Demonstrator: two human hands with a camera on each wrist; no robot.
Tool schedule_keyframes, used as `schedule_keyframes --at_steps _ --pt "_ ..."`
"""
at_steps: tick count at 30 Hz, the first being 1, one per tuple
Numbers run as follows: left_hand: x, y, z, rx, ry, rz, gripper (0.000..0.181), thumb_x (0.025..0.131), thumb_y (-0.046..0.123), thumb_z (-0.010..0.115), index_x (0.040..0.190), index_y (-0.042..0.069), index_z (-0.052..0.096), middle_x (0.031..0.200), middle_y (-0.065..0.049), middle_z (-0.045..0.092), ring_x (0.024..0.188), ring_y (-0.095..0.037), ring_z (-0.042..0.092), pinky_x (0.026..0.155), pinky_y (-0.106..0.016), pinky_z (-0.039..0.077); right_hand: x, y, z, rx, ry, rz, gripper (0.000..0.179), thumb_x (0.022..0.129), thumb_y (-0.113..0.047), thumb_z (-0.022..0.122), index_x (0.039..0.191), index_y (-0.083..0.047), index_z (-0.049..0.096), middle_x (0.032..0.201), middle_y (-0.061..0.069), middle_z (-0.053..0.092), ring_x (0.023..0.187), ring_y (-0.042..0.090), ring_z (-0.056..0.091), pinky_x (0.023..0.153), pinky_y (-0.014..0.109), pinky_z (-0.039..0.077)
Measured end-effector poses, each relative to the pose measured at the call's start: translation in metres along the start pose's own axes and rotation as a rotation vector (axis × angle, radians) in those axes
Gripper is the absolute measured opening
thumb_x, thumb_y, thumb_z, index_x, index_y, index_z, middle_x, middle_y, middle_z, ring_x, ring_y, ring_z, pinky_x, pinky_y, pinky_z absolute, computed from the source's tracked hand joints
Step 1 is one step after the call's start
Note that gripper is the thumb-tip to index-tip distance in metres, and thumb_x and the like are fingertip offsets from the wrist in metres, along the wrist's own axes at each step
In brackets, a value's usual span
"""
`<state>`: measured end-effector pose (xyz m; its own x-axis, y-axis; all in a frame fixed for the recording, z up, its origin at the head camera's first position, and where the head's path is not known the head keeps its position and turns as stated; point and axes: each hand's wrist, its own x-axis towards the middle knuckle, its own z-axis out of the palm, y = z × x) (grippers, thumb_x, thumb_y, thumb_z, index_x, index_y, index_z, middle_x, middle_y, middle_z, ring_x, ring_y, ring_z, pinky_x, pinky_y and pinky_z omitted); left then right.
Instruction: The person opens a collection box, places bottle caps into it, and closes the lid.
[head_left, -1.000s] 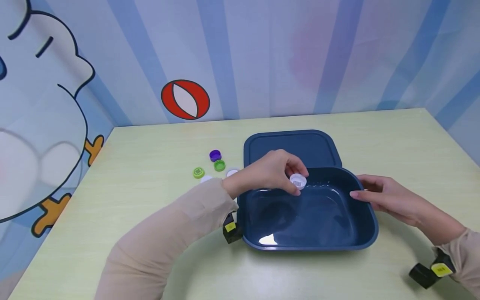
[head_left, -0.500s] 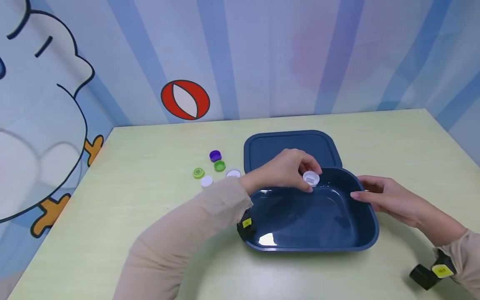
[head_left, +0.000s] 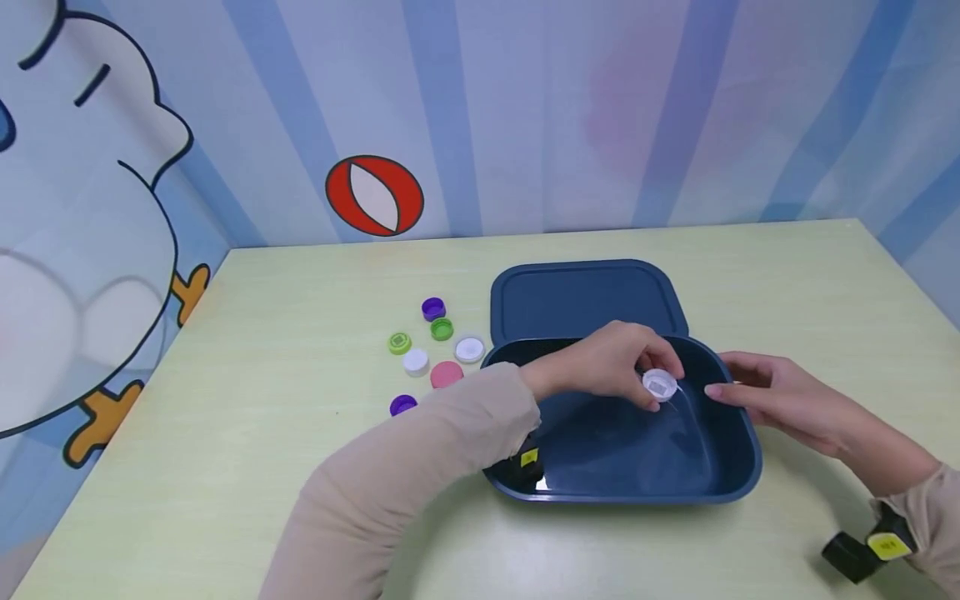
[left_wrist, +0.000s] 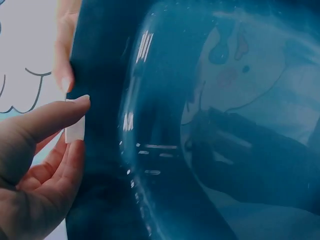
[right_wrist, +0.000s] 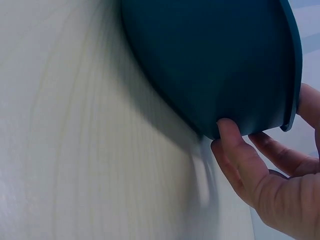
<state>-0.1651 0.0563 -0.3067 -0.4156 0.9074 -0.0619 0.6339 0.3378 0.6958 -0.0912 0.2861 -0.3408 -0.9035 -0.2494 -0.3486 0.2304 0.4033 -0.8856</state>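
Observation:
My left hand [head_left: 622, 358] pinches a white bottle cap [head_left: 660, 385] between thumb and fingers, over the right part of a dark blue plastic box [head_left: 615, 498]. In the left wrist view the cap [left_wrist: 75, 127] is edge-on, its ribbed side showing. At the box's right end my right hand [head_left: 787, 404] grips the wall, thumb over the rim and fingers outside. The right wrist view has those fingers [right_wrist: 242, 160] against the outer wall and lower edge of the box [right_wrist: 210, 60].
A dark blue lid [head_left: 585, 296] lies behind the box. Left of it several loose caps are scattered on the pale wooden table [head_left: 247, 400], among them a pink cap [head_left: 447, 373], a green cap [head_left: 442, 329] and a purple cap [head_left: 433, 308]. A printed backdrop [head_left: 540, 117] rises behind.
My left hand has carried the white cap rightward across the box, and lately a little nearer to me. Pink and purple caps that the sleeve covered now show. The right hand keeps its grip.

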Motion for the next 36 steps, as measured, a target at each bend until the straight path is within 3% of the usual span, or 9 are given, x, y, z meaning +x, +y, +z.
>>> schedule_keyframes --at_steps 3,7,17,22,36 --pt "0.005 -0.001 0.006 0.021 -0.038 0.009 0.036 0.077 0.008 0.075 0.111 0.005 0.065 0.103 -0.001 0.062 0.088 -0.008 0.054 0.077 -0.009 0.042 -0.001 0.001 0.0 -0.006 0.005 0.005 0.057 0.095 -0.023 0.053 0.138 0.008 0.03 0.114 0.013 0.05 0.087 0.017 0.051 0.07 0.027 0.05" --pt "0.012 -0.005 0.013 0.051 -0.063 0.01 0.036 0.078 0.009 0.075 0.112 0.006 0.065 0.102 0.0 0.063 0.087 -0.007 0.054 0.077 -0.007 0.041 -0.001 0.001 -0.001 -0.006 0.004 0.0 0.058 0.096 -0.023 0.053 0.139 0.008 0.029 0.118 0.015 0.049 0.09 0.017 0.052 0.074 0.027 0.051" --pt "0.024 -0.013 0.027 0.101 -0.107 0.009 0.035 0.078 0.009 0.075 0.111 0.008 0.065 0.101 0.002 0.064 0.088 -0.005 0.054 0.078 -0.007 0.039 0.0 0.002 -0.001 0.004 -0.007 -0.012 0.056 0.096 -0.022 0.052 0.138 0.008 0.029 0.112 0.012 0.05 0.081 0.016 0.051 0.065 0.027 0.048" --pt "0.027 -0.013 0.028 0.118 -0.133 0.009 0.036 0.078 0.008 0.075 0.112 0.008 0.065 0.101 0.003 0.064 0.088 -0.005 0.054 0.078 -0.007 0.039 0.0 0.003 -0.002 0.016 -0.008 -0.03 0.051 0.096 -0.02 0.052 0.135 0.008 0.033 0.103 0.009 0.05 0.069 0.018 0.047 0.058 0.028 0.044" --pt "0.027 -0.013 0.031 0.117 -0.173 -0.001 0.036 0.078 0.007 0.074 0.113 0.008 0.065 0.104 0.001 0.064 0.089 -0.006 0.054 0.079 -0.007 0.039 0.001 0.005 -0.001 0.032 -0.001 -0.043 0.049 0.096 -0.017 0.051 0.134 0.007 0.033 0.098 0.007 0.049 0.06 0.017 0.044 0.054 0.028 0.041"
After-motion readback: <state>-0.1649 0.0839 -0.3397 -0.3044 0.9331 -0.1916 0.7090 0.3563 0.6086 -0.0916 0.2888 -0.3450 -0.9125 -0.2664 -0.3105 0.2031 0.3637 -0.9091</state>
